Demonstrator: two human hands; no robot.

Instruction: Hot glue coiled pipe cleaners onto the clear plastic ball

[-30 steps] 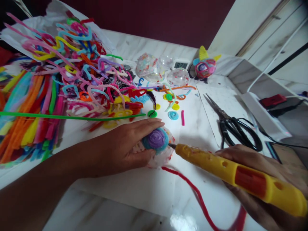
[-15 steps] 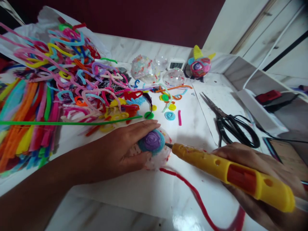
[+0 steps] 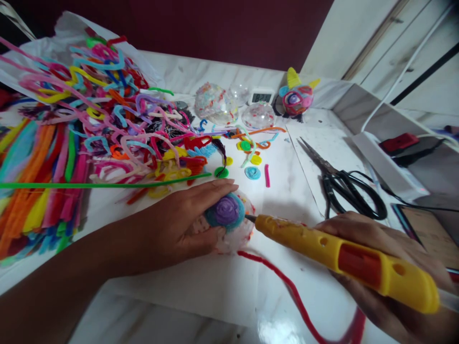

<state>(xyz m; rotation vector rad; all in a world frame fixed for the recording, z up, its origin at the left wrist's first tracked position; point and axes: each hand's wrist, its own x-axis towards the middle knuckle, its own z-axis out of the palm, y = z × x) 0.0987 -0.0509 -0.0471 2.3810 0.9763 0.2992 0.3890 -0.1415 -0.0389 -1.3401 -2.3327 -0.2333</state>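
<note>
Nearest, a fuzzy red strand (image 3: pixel 298 304) curves from the ball (image 3: pixel 237 240) toward five o'clock. At four, the right hand's (image 3: pixel 375 231) fingers wrap the hard plastic glue gun (image 3: pixel 297 233). The ball, central, sits between the left hand's (image 3: pixel 182 222) thumb and fingers. It seems light, smooth, perhaps crushable: better gripped gently by its sides. Its purple-blue coil (image 3: pixel 225 211) looks soft. Farther, at two, metal scissors (image 3: pixel 333 174).

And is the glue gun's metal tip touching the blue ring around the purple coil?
Cannot tell. In the head view, the metal tip appears against the blue ring; depth could hide a gap.
</note>
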